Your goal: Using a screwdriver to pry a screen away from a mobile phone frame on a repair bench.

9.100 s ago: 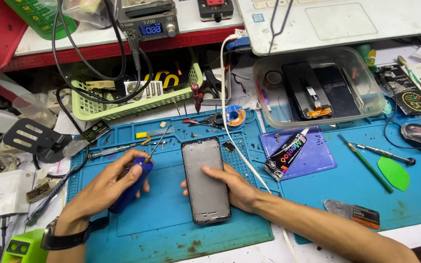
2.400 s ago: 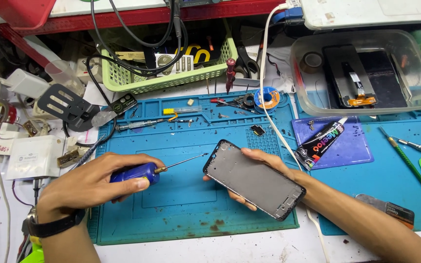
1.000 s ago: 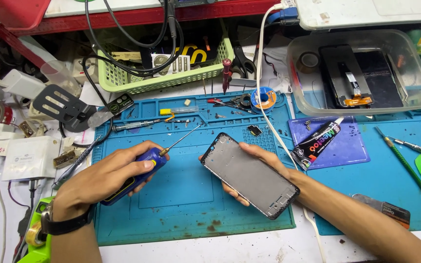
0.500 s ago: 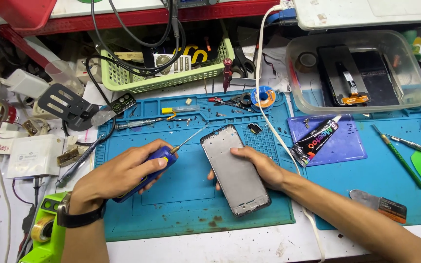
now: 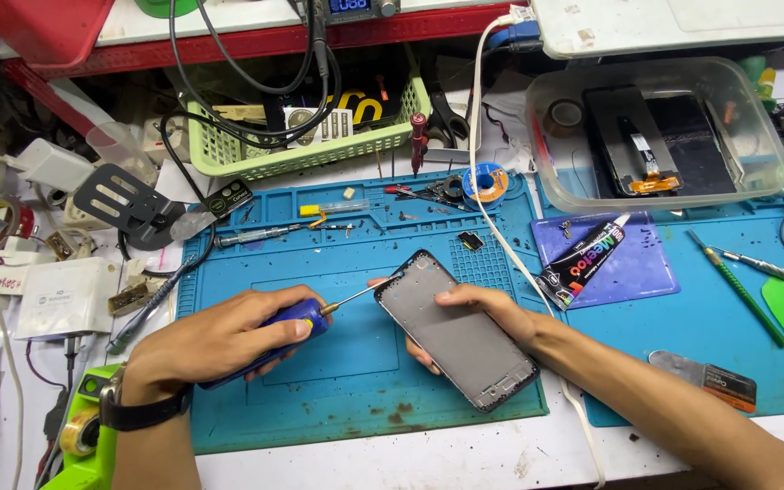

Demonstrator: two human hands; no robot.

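Observation:
My left hand (image 5: 215,343) grips a blue-handled screwdriver (image 5: 297,319) whose thin metal tip reaches the upper left edge of a grey phone frame (image 5: 455,328). My right hand (image 5: 492,313) holds that frame from its far side, fingers over the top and thumb beneath. The frame lies tilted, its top end pointing up-left, over a blue work mat (image 5: 338,381). A black watch sits on my left wrist.
A black glue tube (image 5: 583,259) lies on a purple pad right of the frame. A clear plastic box (image 5: 655,136) with phone parts stands at the back right, a green basket (image 5: 306,136) at the back. A white cable (image 5: 492,218) crosses the mat. Small tools lie scattered on both mats.
The phone frame has been turned, its lower end swinging right, and the screwdriver tip has come against its upper left edge. The view has shifted slightly.

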